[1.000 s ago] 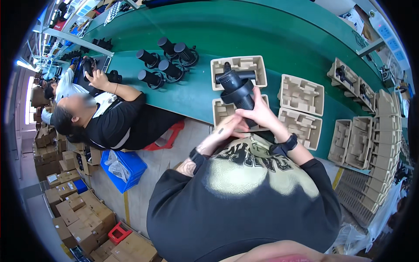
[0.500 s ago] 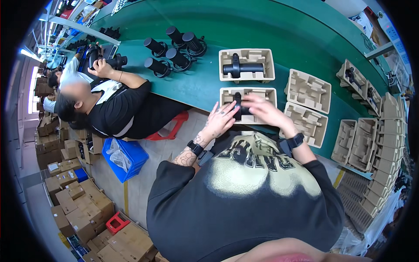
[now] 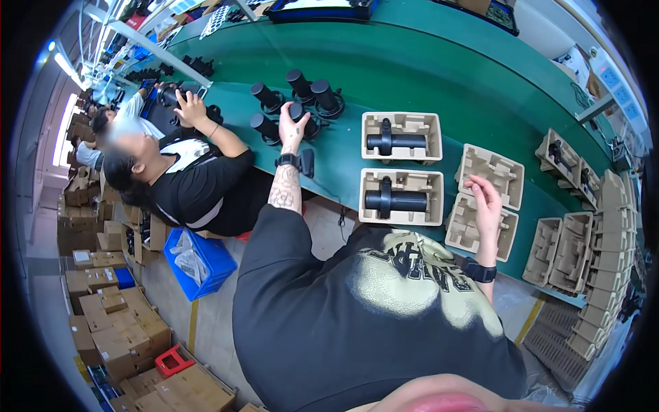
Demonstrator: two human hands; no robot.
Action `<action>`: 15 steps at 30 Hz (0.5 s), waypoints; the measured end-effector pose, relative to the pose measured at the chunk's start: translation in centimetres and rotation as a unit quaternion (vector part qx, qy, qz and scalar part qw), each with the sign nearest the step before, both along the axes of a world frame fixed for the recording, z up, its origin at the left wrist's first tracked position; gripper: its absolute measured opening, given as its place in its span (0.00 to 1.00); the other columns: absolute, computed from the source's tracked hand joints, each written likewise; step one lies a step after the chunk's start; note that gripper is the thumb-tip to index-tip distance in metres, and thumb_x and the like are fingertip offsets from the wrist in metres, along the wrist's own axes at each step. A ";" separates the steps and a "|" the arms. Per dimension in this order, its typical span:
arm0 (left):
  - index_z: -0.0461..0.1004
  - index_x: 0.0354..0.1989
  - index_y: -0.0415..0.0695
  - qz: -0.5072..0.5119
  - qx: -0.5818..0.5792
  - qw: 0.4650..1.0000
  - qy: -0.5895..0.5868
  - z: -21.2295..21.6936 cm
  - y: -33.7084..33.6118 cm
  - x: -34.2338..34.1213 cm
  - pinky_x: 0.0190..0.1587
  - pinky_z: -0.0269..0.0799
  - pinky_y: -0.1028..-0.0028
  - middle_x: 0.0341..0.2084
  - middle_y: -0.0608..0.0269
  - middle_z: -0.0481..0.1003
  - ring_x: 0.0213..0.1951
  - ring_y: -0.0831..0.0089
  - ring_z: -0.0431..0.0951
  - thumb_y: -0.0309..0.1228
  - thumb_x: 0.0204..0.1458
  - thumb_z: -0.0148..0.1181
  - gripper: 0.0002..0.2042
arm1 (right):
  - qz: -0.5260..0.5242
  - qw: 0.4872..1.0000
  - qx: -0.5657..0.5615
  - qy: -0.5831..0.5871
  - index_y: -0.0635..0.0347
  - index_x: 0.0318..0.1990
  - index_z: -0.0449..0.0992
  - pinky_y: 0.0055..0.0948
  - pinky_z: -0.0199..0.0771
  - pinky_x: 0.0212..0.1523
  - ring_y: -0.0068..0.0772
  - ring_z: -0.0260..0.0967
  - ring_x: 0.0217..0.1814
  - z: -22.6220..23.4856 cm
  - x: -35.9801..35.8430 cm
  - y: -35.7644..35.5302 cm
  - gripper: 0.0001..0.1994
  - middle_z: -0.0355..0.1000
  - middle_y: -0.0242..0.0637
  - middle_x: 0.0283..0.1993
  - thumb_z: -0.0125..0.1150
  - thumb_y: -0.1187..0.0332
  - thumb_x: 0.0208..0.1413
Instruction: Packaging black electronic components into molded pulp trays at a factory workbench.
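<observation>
At the left part of the green bench, my left hand (image 3: 293, 130) wraps its fingers round a black ribbed cylinder with a ringed base (image 3: 297, 110). That piece stands upright among several like it, such as the black cylinder (image 3: 324, 92) beside it. My right hand (image 3: 486, 204) is off to the right above a vacant moulded tray (image 3: 506, 237), its fingers loosely bent and apart, holding nothing. Between my hands, a near tan pulp tray (image 3: 435, 198) holds a black cylindrical device (image 3: 405, 201) lying on its side. A far tray (image 3: 434, 137) holds a matching black device (image 3: 406, 142).
Another vacant tray (image 3: 509, 163) lies beyond my right hand. More trays (image 3: 570, 250) and a tall stack of them (image 3: 609, 268) stand farther right. A person in black (image 3: 199, 172) sits close on the left, handling a black device. A blue crate (image 3: 213, 264) stands on the floor.
Both hands have left the near tray. My left hand has reached left and taken hold of a black cylinder; my right hand has moved right over the vacant trays. The view has shifted.
</observation>
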State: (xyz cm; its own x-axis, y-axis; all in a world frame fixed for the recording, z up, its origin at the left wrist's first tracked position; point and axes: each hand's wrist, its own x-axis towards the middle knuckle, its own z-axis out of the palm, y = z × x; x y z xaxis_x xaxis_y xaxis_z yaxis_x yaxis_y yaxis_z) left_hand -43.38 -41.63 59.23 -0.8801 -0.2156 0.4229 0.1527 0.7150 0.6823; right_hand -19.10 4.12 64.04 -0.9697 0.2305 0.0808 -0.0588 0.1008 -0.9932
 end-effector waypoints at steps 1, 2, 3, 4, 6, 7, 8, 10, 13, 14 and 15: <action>0.66 0.50 0.38 -0.011 0.019 0.998 -0.055 0.8 1.4 0.6 0.51 0.67 0.65 0.44 0.48 0.71 0.48 0.54 0.71 0.39 0.42 0.68 0.28 | -0.017 1.000 -0.003 -0.002 0.63 0.50 0.73 0.21 0.66 0.48 0.21 0.68 0.46 0.0 0.5 -0.4 0.13 0.75 0.33 0.41 0.52 0.73 0.60; 0.67 0.48 0.38 0.045 0.049 0.997 0.037 1.8 2.8 1.6 0.50 0.68 0.65 0.42 0.50 0.72 0.47 0.57 0.72 0.40 0.44 0.68 0.26 | -0.036 0.999 0.002 -0.001 0.63 0.50 0.73 0.21 0.66 0.48 0.21 0.68 0.46 0.3 0.8 -0.5 0.13 0.75 0.33 0.41 0.52 0.73 0.60; 0.67 0.46 0.37 0.102 0.081 0.983 0.126 2.2 3.8 3.3 0.48 0.68 0.65 0.39 0.52 0.72 0.45 0.60 0.73 0.41 0.46 0.67 0.25 | 0.010 0.999 0.016 -0.030 0.63 0.52 0.72 0.22 0.66 0.50 0.22 0.69 0.47 0.7 1.1 -0.7 0.15 0.75 0.33 0.42 0.55 0.72 0.57; 0.67 0.46 0.38 0.086 0.246 0.961 0.086 1.5 3.2 4.5 0.45 0.71 0.67 0.38 0.56 0.73 0.43 0.65 0.74 0.43 0.51 0.63 0.23 | 0.048 0.997 0.026 -0.057 0.62 0.54 0.71 0.24 0.66 0.52 0.23 0.69 0.48 1.2 1.0 -1.3 0.19 0.75 0.33 0.43 0.59 0.71 0.54; 0.68 0.47 0.40 -0.003 0.627 0.779 0.001 2.9 5.8 10.0 0.44 0.73 0.69 0.39 0.58 0.73 0.43 0.66 0.75 0.45 0.55 0.57 0.21 | 0.102 0.994 -0.018 -0.038 0.60 0.59 0.67 0.31 0.63 0.59 0.29 0.67 0.55 2.0 0.5 -2.7 0.28 0.72 0.37 0.50 0.64 0.68 0.48; 0.67 0.51 0.45 -0.063 0.685 0.721 -0.085 4.0 8.8 12.2 0.45 0.73 0.62 0.44 0.58 0.72 0.46 0.64 0.74 0.47 0.54 0.57 0.23 | 0.117 0.992 0.040 0.014 0.59 0.61 0.64 0.33 0.60 0.61 0.33 0.64 0.59 3.0 0.1 -3.4 0.31 0.69 0.39 0.53 0.66 0.66 0.47; 0.65 0.54 0.49 -0.119 0.732 0.649 -0.172 4.6 12.2 14.2 0.46 0.72 0.56 0.48 0.58 0.70 0.49 0.61 0.72 0.50 0.53 0.57 0.25 | 0.131 0.984 0.101 0.063 0.58 0.63 0.62 0.36 0.57 0.64 0.36 0.62 0.62 3.9 -0.5 -4.2 0.35 0.67 0.41 0.56 0.67 0.64 0.45; 0.66 0.55 0.53 -0.190 0.697 0.551 -0.417 4.2 17.0 18.5 0.47 0.72 0.57 0.46 0.60 0.72 0.50 0.62 0.72 0.48 0.54 0.56 0.23 | 0.193 0.942 0.208 0.178 0.58 0.61 0.64 0.34 0.62 0.61 0.41 0.64 0.60 3.9 -1.9 -5.8 0.38 0.64 0.44 0.59 0.72 0.66 0.37; 0.64 0.56 0.49 -0.280 0.551 0.598 -0.511 3.1 19.9 18.4 0.44 0.73 0.61 0.44 0.60 0.73 0.46 0.65 0.74 0.43 0.57 0.53 0.21 | 0.231 0.950 0.139 0.158 0.56 0.59 0.65 0.37 0.63 0.60 0.44 0.65 0.57 1.6 -3.0 -4.6 0.38 0.66 0.43 0.57 0.73 0.67 0.34; 0.63 0.56 0.47 -0.318 0.471 0.619 -0.542 2.8 20.5 18.0 0.43 0.74 0.64 0.43 0.59 0.73 0.45 0.67 0.74 0.41 0.58 0.51 0.20 | 0.257 0.949 0.099 0.154 0.56 0.59 0.66 0.38 0.63 0.59 0.46 0.65 0.56 1.1 -3.3 -4.4 0.39 0.67 0.43 0.55 0.73 0.67 0.32; 0.63 0.57 0.45 -0.352 0.393 0.636 -0.563 2.4 21.0 17.6 0.42 0.74 0.66 0.42 0.59 0.74 0.43 0.68 0.75 0.38 0.59 0.49 0.19 | 0.163 0.959 0.180 0.146 0.57 0.57 0.67 0.39 0.63 0.58 0.46 0.65 0.55 1.7 -3.0 -3.7 0.36 0.67 0.43 0.53 0.70 0.71 0.32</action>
